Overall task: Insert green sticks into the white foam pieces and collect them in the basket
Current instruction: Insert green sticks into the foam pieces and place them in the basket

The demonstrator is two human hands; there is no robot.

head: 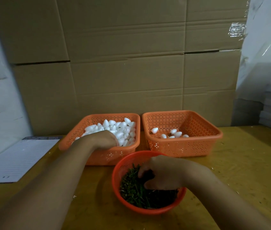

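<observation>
- I read the right hand as curled down into the round bowl, fingertips buried in the green sticks; whether a stick was already pinched, I could not tell.
- The left hand lay inside the left basket, fingers bent down among the foam pieces. They were hidden behind the knuckles, so I could not tell if a piece was gripped.
- The left basket was heaped with plain foam pieces, and I judged this to be the stock not yet worked.
- The right basket, just beside the left one, held only a few pieces on its floor. Dark specks showed near some of them, yet I could not confirm sticks in them at that size.
- The bowl stood nearest me, in front of the gap between the two baskets, and was well filled with sticks.
- My judgement: the task was at an early stage. A handful of pieces were collected, most remained, and both hands were fetching parts for the next insertion.
- A lined notepad lay on the table to the left, apart from the baskets.
</observation>
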